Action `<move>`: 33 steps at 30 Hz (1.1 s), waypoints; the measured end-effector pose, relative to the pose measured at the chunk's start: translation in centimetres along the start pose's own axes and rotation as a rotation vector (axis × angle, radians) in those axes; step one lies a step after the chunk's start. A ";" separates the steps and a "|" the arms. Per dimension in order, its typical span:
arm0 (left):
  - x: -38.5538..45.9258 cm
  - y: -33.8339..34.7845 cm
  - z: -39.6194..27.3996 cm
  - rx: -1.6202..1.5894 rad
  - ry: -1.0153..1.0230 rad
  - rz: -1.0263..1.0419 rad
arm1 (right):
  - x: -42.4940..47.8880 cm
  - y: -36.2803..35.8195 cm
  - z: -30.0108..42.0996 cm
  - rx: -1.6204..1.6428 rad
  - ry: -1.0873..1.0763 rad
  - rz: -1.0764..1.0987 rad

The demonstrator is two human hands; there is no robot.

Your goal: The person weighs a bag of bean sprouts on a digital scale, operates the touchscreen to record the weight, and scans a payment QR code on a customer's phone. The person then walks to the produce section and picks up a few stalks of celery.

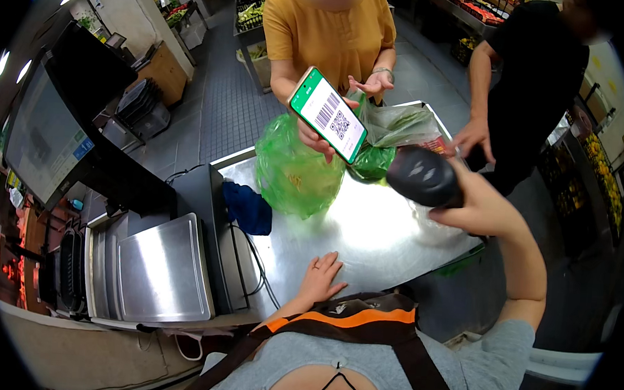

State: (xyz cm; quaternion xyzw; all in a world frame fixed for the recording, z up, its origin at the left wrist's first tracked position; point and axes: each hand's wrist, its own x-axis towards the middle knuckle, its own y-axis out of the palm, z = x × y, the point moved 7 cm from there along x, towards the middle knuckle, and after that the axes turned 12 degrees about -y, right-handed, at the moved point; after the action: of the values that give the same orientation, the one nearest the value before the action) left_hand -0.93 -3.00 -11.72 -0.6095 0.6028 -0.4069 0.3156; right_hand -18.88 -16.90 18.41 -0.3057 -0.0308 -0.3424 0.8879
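Observation:
My right hand [475,199] grips a black handheld barcode scanner [423,176], its head held above the stainless-steel counter [373,247]. Just left of the scanner is a smartphone [328,115], held out by a person in a yellow top. Its screen shows a barcode and a square code. Flat on the counter near its front edge rests my left hand [321,277], fingers spread, with nothing in it. A green plastic bag [297,178] with contents stands beneath the phone. Behind the scanner lie a clear plastic bag [402,123] with greens and a second green bag [373,161].
At left stand a weighing scale's steel platform [165,272] and a tilted display screen [47,136]. A dark blue cloth [247,208] and black cables [257,261] lie beside them. Another person in black [538,85] reaches toward the counter's right side. Produce crates [250,14] stand behind.

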 end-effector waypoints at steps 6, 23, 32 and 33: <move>-1.1 -1.6 -0.6 -0.141 0.118 -0.121 | 1.6 15.3 -8.9 0.060 0.090 0.451; -2.9 -2.2 9.0 -1.595 -0.941 -0.321 | 1.9 27.3 -15.5 0.188 0.034 -0.063; -3.1 -7.2 16.5 -0.831 -0.958 -0.612 | -22.8 20.9 -19.2 0.324 0.528 -0.708; -2.8 -8.5 15.8 -0.636 -0.857 -0.648 | -26.4 21.6 -19.5 0.382 0.603 -0.822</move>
State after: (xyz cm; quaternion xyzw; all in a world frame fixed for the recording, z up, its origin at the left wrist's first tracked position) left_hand 17.17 -1.27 -11.98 -0.9347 0.2987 -0.0019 0.1927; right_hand -28.57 0.16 -15.66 0.0100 0.0465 -0.7220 0.6902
